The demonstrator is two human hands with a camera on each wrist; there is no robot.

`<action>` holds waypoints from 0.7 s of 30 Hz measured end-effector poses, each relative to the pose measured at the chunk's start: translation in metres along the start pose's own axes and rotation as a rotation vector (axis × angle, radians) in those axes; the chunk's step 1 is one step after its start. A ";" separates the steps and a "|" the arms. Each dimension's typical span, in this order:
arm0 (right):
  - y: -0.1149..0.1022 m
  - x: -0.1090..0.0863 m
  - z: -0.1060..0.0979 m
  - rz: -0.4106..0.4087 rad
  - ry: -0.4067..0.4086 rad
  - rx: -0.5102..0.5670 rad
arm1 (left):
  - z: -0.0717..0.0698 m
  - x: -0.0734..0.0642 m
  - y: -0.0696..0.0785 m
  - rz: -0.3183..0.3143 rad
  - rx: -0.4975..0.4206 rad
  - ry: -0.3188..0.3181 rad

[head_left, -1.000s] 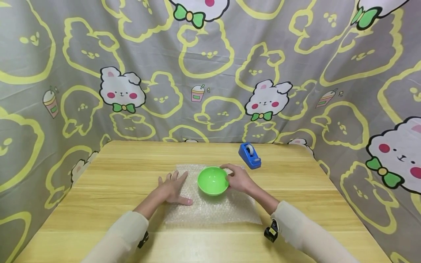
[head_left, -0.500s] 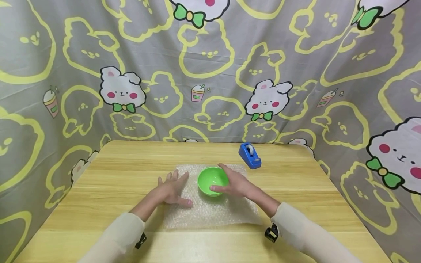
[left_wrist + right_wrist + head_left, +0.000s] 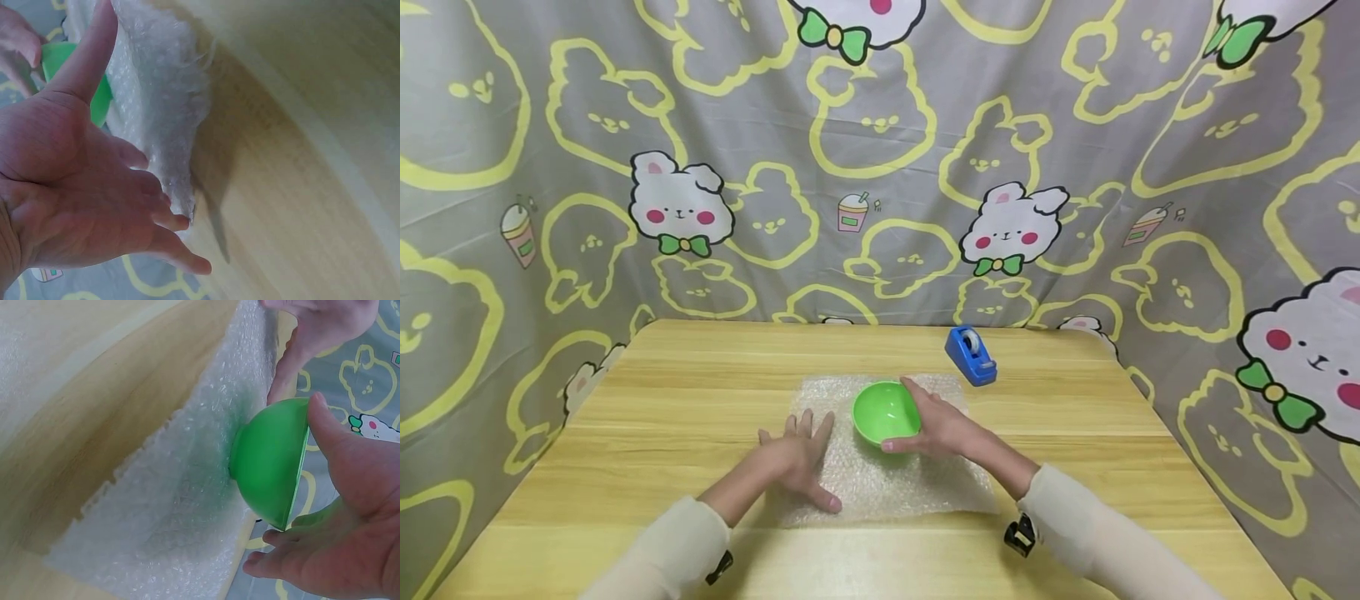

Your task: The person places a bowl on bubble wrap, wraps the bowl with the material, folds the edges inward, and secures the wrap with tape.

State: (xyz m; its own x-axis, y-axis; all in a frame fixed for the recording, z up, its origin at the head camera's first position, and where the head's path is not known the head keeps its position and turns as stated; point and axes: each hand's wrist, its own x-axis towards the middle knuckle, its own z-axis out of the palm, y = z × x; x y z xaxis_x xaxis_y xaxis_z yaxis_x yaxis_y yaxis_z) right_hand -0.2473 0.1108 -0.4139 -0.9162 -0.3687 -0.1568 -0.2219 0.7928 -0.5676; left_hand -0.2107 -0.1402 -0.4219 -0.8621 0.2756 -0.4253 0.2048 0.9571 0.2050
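A green bowl (image 3: 880,415) stands upright on a sheet of clear bubble wrap (image 3: 880,492), which lies flat on the wooden table. My right hand (image 3: 943,425) holds the bowl from its right side, thumb on the near rim and fingers around the far side. In the right wrist view, the bowl's base (image 3: 236,453) sits against the wrap. My left hand (image 3: 793,462) is at the wrap's left edge, fingers spread and thumb pointing toward the near edge. The left wrist view shows its palm (image 3: 69,181) facing the camera, with nothing held.
A blue tape dispenser (image 3: 970,354) with a roll of tape stands behind the wrap, to the right. The wooden table (image 3: 700,358) ends at a grey curtain (image 3: 760,83) with cartoon prints, which also closes off both sides.
My right thumb has come round from the bowl's right side to its near rim. My left hand has slid a little toward me, its thumb swinging lower. The bowl stays almost in place.
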 end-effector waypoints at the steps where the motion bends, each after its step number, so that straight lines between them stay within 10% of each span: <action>1: 0.000 0.000 0.000 0.001 -0.002 -0.001 | 0.001 0.000 0.000 -0.002 0.002 0.003; 21: 0.007 0.002 0.004 -0.017 0.030 0.016 | 0.004 0.001 0.000 -0.002 -0.001 0.020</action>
State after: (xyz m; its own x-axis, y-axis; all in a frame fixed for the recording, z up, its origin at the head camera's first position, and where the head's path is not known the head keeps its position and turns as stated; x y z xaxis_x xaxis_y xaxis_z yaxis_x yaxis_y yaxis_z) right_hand -0.2496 0.1135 -0.4220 -0.9220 -0.3672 -0.1228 -0.2324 0.7785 -0.5830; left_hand -0.2092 -0.1397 -0.4261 -0.8718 0.2714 -0.4079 0.2023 0.9577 0.2047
